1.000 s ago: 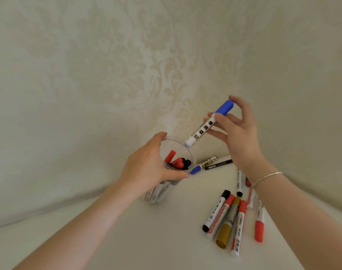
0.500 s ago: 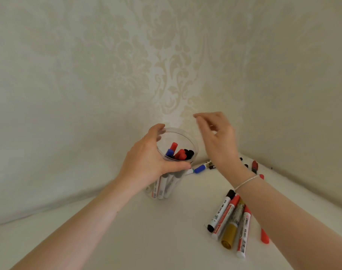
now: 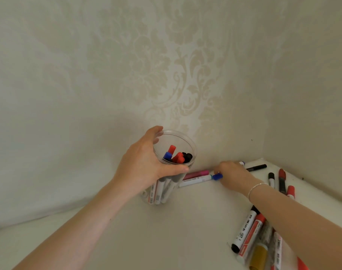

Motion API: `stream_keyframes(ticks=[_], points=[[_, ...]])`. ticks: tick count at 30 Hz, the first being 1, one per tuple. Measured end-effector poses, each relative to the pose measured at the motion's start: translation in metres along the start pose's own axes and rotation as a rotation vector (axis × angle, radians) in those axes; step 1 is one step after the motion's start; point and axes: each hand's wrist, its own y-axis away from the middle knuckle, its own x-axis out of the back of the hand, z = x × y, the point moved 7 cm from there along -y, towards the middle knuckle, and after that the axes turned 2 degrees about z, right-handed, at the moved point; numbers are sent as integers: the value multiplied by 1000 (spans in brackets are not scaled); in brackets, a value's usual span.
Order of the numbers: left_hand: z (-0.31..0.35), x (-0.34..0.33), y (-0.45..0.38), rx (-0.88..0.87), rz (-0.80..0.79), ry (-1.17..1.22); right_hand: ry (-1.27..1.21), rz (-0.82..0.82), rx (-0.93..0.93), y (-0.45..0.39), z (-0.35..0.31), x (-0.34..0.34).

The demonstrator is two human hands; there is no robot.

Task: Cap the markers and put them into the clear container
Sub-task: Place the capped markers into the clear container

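Left hand [image 3: 146, 168] wrapped round the clear container [image 3: 175, 147]; right hand [image 3: 232, 174] pinching the blue-capped marker [image 3: 199, 180], at the tub's four o'clock. Light, stiff, slick barrel: best gripped mid-body.
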Motion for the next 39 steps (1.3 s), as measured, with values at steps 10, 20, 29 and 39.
stream_keyframes(ticks=[10, 20, 29, 39], points=[[-17, -7, -10, 45, -93, 27, -111, 86, 263, -14, -45, -4], [-25, -2, -17, 51, -312, -179, -103, -22, 243, -23, -74, -15], [-23, -1, -18, 23, -363, -227, -559, -121, 93, -23, -53, 55], [-17, -7, -17, 33, -373, -222, -263, -305, 77, 9, -89, -17]])
